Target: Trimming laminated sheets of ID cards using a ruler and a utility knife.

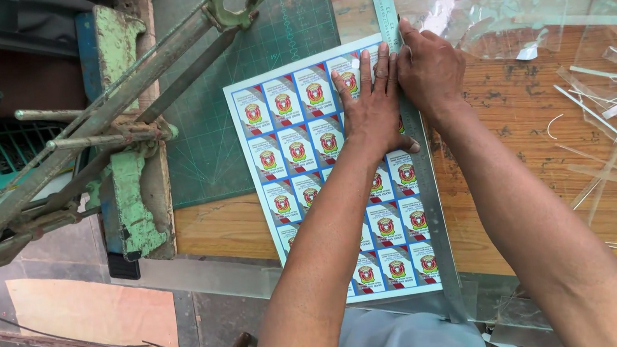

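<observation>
— At the table's [521,116] nine o'clock, what is sitting there?
— One green lever cutter [126,125]. At centre, one printed sheet [298,151] of badge stickers is lying, five columns showing.
— And at its three o'clock edge?
— One steel ruler [390,10] is running twelve to six.
— The hands?
— The left hand [372,107] is pressing flat, fingers spread, on sheet and ruler; the right hand [428,64] is curling over the ruler, its grip hidden.
</observation>
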